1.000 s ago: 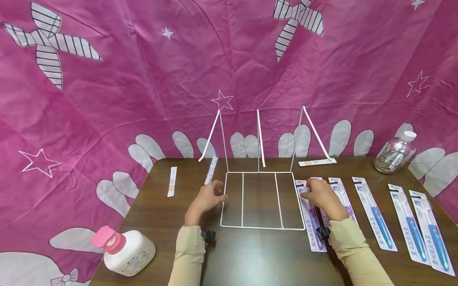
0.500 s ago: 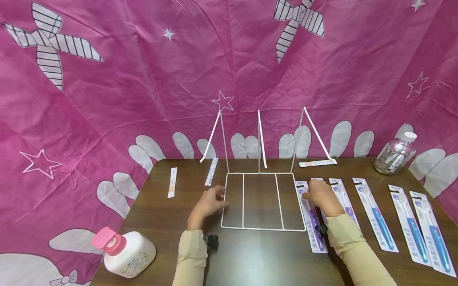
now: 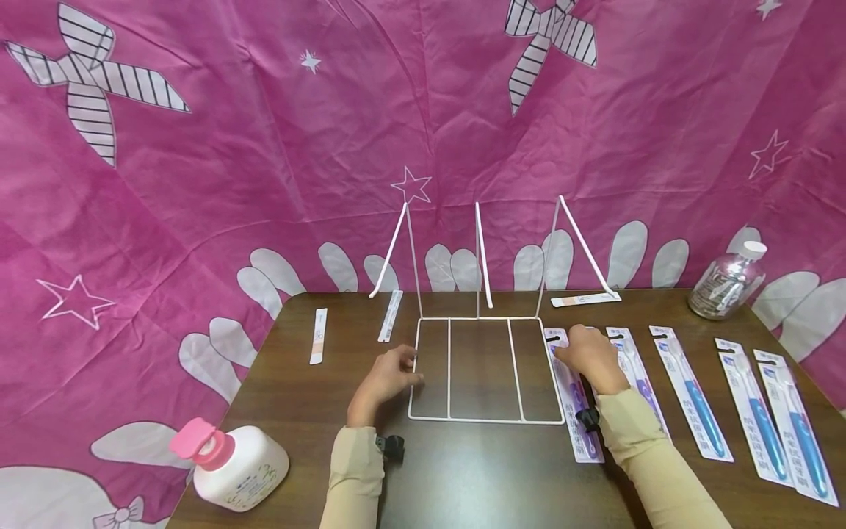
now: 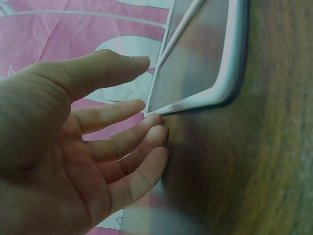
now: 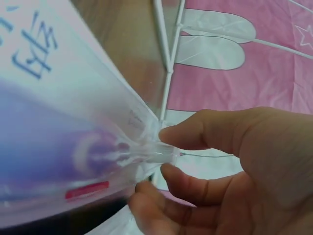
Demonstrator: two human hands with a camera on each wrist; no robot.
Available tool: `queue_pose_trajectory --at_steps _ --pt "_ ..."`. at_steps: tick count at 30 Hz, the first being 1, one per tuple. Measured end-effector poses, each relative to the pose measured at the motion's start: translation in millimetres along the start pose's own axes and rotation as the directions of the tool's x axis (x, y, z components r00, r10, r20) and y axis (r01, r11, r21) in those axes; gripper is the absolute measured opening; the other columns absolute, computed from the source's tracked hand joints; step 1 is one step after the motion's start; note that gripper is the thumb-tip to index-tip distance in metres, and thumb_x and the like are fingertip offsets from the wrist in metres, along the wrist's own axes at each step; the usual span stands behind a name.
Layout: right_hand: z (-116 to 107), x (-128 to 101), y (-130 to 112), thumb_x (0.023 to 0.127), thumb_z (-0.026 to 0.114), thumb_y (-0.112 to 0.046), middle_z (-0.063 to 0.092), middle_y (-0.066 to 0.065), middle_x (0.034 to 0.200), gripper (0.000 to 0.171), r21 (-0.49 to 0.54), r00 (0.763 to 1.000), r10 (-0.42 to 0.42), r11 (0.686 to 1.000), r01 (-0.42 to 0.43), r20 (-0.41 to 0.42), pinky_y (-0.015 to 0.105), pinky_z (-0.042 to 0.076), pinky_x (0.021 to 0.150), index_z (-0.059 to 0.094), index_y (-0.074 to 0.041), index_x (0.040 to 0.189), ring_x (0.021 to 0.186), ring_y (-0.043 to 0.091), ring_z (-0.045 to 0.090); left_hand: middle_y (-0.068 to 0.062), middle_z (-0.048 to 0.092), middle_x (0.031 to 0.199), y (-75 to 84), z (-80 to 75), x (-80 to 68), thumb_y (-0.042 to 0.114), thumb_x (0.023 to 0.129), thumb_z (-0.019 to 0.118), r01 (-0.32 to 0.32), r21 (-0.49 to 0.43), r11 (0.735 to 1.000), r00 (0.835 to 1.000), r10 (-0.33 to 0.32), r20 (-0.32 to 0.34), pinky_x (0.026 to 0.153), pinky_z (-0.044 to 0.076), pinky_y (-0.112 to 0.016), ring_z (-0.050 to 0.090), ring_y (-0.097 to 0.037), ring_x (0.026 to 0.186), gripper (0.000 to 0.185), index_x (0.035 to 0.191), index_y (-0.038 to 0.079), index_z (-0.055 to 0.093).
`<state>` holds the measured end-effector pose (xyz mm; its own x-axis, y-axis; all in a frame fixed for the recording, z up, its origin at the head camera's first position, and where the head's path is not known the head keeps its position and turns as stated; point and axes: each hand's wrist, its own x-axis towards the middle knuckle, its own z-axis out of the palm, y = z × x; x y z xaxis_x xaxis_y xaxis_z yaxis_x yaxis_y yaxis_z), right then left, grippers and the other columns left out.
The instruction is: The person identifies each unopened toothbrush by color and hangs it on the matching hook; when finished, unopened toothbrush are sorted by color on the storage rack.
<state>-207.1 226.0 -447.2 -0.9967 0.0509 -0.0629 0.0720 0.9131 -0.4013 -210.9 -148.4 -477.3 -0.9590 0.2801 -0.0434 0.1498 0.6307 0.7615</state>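
Observation:
My left hand (image 3: 386, 378) is beside the left bar of a white wire rack (image 3: 485, 422), fingers loosely bent and thumb held apart. In the left wrist view its fingertips (image 4: 157, 155) are close to the table and overlap the rack's corner (image 4: 215, 95), with nothing held. My right hand (image 3: 593, 358) is over the upper end of a purple toothbrush in a blister pack (image 3: 576, 411), right of the rack. In the right wrist view, thumb and index finger pinch around the clear blister at the toothbrush's head (image 5: 164, 152).
More packaged toothbrushes lie to the right, one purple (image 3: 637, 367) and several blue (image 3: 700, 411). A clear bottle (image 3: 723, 286) stands back right, a pink-and-white pump bottle (image 3: 238, 466) front left. Slim paper strips (image 3: 319, 336) lie on the table (image 3: 456, 477); a pink curtain (image 3: 264, 162) hangs behind.
Over the last second my left hand has come slightly down and right along the rack's side. My right hand's fingers have closed in a little at the purple toothbrush pack.

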Motion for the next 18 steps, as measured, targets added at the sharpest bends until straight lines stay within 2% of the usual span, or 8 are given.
queue_pose_trajectory --at_steps 3,9,11,13,16,18 --pt "-3 -2 0 0.085 0.068 -0.027 0.06 0.021 0.077 0.033 0.023 1.0 0.007 1.0 -0.007 -0.008 0.053 0.047 0.06 0.051 -0.006 0.065 0.07 0.035 0.057 -0.017 0.066 0.103 0.5 0.7 -1.3 0.005 0.082 0.079 -0.002 0.001 1.0 1.0 0.002 0.003 0.075 0.053 -0.041 0.061 -0.025 0.087 0.049 0.126 -0.007 0.061" --pt "-9 -8 3 0.082 0.068 -0.021 0.049 0.004 0.055 0.037 0.112 0.997 -0.039 0.993 0.046 -0.065 0.039 0.04 0.052 0.047 -0.01 0.053 0.056 0.025 0.048 -0.018 0.065 0.104 3.1 1.1 -2.8 0.003 0.081 0.08 0.0 -0.001 1.0 1.0 0.0 -0.001 0.077 0.053 -0.042 0.06 -0.025 0.087 0.047 0.123 -0.007 0.062" --pt "-11 -10 5 0.081 0.068 -0.019 0.047 0.001 0.053 0.036 0.131 0.995 -0.058 0.989 0.068 -0.084 0.036 0.038 0.051 0.048 -0.011 0.051 0.054 0.022 0.047 -0.018 0.065 0.103 3.6 1.3 -2.7 0.003 0.081 0.081 0.001 0.0 1.0 1.0 -0.001 -0.001 0.078 0.053 -0.043 0.06 -0.026 0.087 0.047 0.123 -0.007 0.061" --pt "-13 -12 7 0.08 0.069 -0.017 0.048 0.0 0.054 0.03 0.155 0.993 -0.065 0.985 0.08 -0.097 0.035 0.038 0.051 0.052 -0.009 0.056 0.054 0.021 0.047 -0.017 0.064 0.103 4.0 1.7 -2.7 0.003 0.081 0.081 0.008 -0.003 1.0 1.0 -0.008 -0.001 0.078 0.053 -0.042 0.06 -0.026 0.086 0.048 0.124 -0.007 0.061" --pt "-17 -16 10 0.08 0.07 -0.016 0.055 0.004 0.061 0.019 0.189 0.991 -0.081 0.977 0.101 -0.109 0.036 0.041 0.052 0.058 -0.003 0.073 0.053 0.02 0.053 -0.017 0.064 0.103 4.1 2.3 -2.1 0.003 0.081 0.081 0.008 0.0 1.0 1.0 -0.008 -0.006 0.078 0.053 -0.042 0.059 -0.025 0.086 0.05 0.125 -0.007 0.06" --pt "-20 -18 10 0.081 0.071 -0.015 0.057 0.006 0.064 0.019 0.204 0.989 -0.091 0.972 0.113 -0.117 0.037 0.043 0.054 0.058 -0.002 0.083 0.053 0.021 0.055 -0.017 0.064 0.102 4.0 3.0 -1.4 0.003 0.08 0.081 0.009 0.006 1.0 1.0 -0.009 -0.015 0.078 0.052 -0.042 0.059 -0.025 0.086 0.051 0.125 -0.007 0.06"
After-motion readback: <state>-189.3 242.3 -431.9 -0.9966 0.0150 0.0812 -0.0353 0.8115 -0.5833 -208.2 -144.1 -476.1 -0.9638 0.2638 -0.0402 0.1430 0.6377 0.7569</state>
